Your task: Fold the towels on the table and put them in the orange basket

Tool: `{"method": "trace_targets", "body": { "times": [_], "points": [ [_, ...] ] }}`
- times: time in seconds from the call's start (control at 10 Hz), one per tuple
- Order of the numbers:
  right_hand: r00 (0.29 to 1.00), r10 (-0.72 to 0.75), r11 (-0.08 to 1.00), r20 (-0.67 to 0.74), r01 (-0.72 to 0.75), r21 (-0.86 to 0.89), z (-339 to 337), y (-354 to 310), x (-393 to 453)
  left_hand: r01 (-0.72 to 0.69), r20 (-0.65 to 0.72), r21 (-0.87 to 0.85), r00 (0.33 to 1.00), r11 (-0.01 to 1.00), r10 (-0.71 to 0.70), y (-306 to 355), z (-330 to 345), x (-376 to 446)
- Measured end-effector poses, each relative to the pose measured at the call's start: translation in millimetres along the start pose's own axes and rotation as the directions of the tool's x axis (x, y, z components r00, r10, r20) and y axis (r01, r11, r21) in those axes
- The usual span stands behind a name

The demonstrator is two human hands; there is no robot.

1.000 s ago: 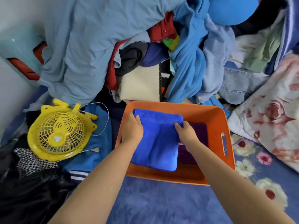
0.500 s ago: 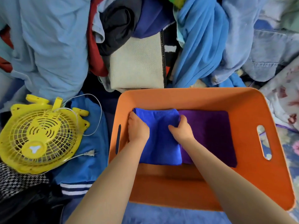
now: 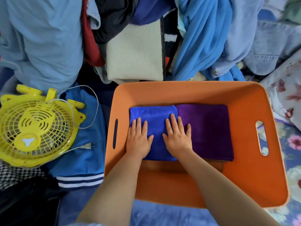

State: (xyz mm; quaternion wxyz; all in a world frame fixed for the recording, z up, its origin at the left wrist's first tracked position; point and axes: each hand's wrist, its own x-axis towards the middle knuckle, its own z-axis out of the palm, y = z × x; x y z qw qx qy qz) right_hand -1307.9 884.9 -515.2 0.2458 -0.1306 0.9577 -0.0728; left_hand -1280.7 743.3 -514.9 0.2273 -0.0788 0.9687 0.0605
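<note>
The folded blue towel (image 3: 154, 118) lies in the left part of the orange basket (image 3: 244, 98), just beside a folded purple towel (image 3: 210, 131). The left hand (image 3: 138, 141) and the right hand (image 3: 177, 137) press flat on the blue towel, fingers straight, gripping nothing.

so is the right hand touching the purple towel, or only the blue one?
Cannot tell. In the head view the right hand lies flat on the blue towel; its outer fingers overlap the purple towel, but contact isn't plain.
</note>
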Motion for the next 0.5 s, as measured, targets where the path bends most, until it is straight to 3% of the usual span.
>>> {"method": "trace_targets", "body": {
  "times": [0.2, 0.3, 0.5],
  "points": [
    [0.977, -0.058, 0.997, 0.203, 0.065, -0.03, -23, 7, 1, 0.024, 0.179, -0.02, 0.984, 1.0, -0.02, -1, -15, 7],
    [0.961, -0.072, 0.995, 0.266, 0.05, 0.09, -40, 10, -9, 0.029, 0.171, -0.008, 0.985, 1.0, -0.027, 9, -33, -3],
    [0.967, -0.13, 0.969, 0.22, 0.077, 0.233, -76, 27, -56, -0.137, 0.101, -0.028, 0.985, 0.99, 0.139, 31, -67, -58]
  ]
}}
